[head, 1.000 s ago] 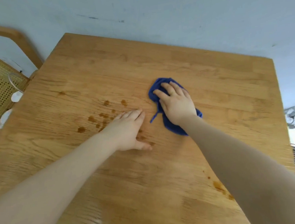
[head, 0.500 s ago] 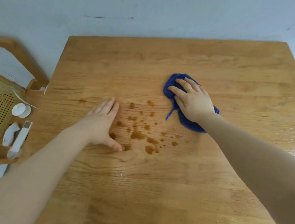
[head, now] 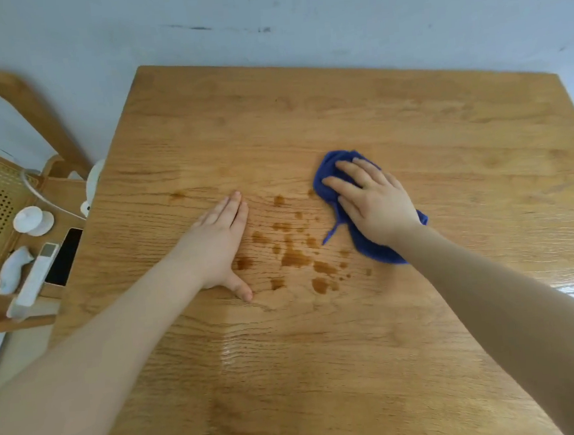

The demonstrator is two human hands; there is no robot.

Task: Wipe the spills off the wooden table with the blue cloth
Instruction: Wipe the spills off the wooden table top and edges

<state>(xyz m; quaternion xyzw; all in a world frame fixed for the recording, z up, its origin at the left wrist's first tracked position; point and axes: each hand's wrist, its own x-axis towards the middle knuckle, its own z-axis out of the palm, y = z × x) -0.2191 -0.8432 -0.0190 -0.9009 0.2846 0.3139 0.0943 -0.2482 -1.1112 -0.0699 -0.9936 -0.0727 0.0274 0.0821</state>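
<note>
- Wooden table [head: 359,366] fills most of the view, pushed against a pale wall [head: 296,7] with a few dark scuffs
- brown spills [head: 294,256] sit mid-table as a scatter of drops and small puddles, between the two hands, plainly wet and unwiped
- one faint separate spot [head: 178,195] lies farther left, up from the left hand
- blue cloth [head: 374,248] is bunched on the table just right of the spills, its near-left edge about touching the outermost drops; a thin blue tag or loop sticks out toward the puddles
- right hand [head: 374,207] presses flat on top of the cloth, fingers stretched and slightly spread, palm down, not curled round it
- left hand [head: 219,246] lies flat on bare wood just left of the spills, fingers straight and together, thumb out toward the near side, holding nothing; looks like bracing
- progress, my read: early, cloth is placed and loaded but almost all brown marks are untouched
- left to do: sweep the cloth leftward across the whole patch, then catch the far-left spot; left hand sits close to the drops and probably needs to clear out
- glossy sheen on the near wood, cannot tell if wet or just glare
- wooden chair [head: 17,170] at left carries small white items and a dark phone [head: 65,257], not part of the job
</note>
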